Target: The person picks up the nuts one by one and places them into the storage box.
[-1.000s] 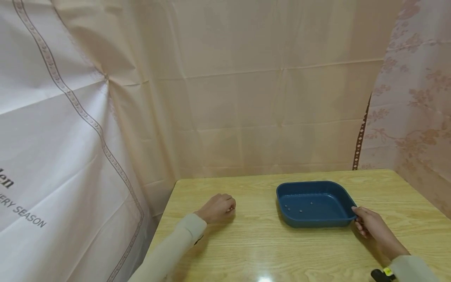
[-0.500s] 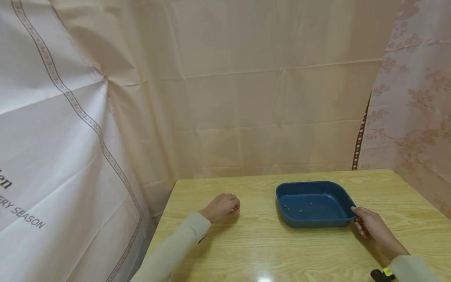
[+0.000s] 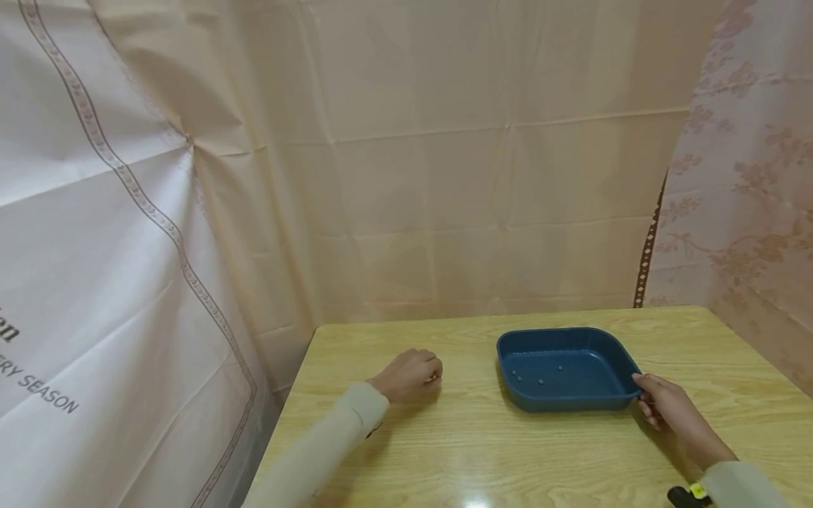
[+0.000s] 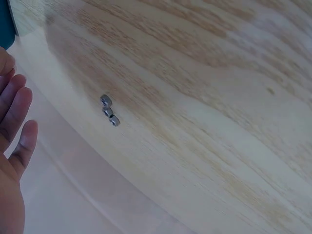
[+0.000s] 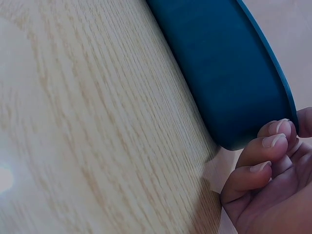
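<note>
A dark blue plastic tray [image 3: 571, 403] stands on the wooden table with several small metal nuts [image 3: 540, 382] on its floor. My right hand [image 3: 673, 413] grips its near right corner, thumb at the rim and fingers curled outside below it [image 5: 273, 180]. To the tray's left, my left hand [image 3: 411, 375] is low over the table, thumb and index fingertips together, the other fingers loosely bent [image 4: 17, 109]. I cannot tell whether anything sits in that pinch. Three more nuts [image 4: 107, 112] lie close together on the tabletop in the left wrist view, hidden in the head view.
The light wood table [image 3: 483, 451] ends at a cloth hanging [image 3: 444, 212] along the back. A patterned pale cloth [image 3: 127, 296] hangs at the left and a floral one [image 3: 756, 212] at the right. A black and yellow object [image 3: 689, 494] shows beside the right sleeve.
My left hand has moved steadily a little to the right, towards the tray. The right hand, the tray and the nuts in it stay in place.
</note>
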Available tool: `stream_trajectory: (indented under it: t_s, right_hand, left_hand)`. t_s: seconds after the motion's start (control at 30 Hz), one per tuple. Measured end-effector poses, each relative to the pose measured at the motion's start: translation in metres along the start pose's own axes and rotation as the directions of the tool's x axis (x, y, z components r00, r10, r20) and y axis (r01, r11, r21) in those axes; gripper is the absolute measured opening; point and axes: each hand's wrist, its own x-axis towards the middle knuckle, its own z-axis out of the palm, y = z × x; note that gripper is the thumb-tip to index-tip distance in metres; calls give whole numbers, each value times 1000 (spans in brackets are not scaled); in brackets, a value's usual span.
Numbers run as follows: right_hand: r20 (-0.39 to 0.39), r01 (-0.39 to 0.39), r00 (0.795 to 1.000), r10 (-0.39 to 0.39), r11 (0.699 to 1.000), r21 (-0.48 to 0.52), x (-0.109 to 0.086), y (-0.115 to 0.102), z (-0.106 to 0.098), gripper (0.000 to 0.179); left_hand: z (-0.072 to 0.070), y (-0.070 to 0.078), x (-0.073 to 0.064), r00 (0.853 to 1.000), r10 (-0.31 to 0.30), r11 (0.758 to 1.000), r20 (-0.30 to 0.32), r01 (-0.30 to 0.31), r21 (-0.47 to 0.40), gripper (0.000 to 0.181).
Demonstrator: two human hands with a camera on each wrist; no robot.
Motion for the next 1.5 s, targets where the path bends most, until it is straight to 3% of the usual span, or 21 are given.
stream_trajectory:
  t_s: [0.33, 1.0, 1.33, 1.5]
  right_hand:
    - [-10, 30, 999, -30, 999, -24, 1, 0, 0, 44]
    - [-27, 38, 999, -39, 999, -27, 1, 1, 1, 46]
    - [-22, 40, 999, -41, 999, -28, 0, 3, 1, 46]
    - [-19, 36, 999, -37, 999, -28, 0, 2, 1, 46]
  left_hand:
    - [-2, 7, 9, 999, -14, 1000, 51, 14, -5, 7]
    - [-4, 16, 31, 999, 34, 999, 42, -35, 24, 9]
    - [-10, 23, 44, 997, 39, 999, 60, -38, -10, 9]
    - [-8, 24, 49, 996, 79, 997, 27, -79, -24, 9]
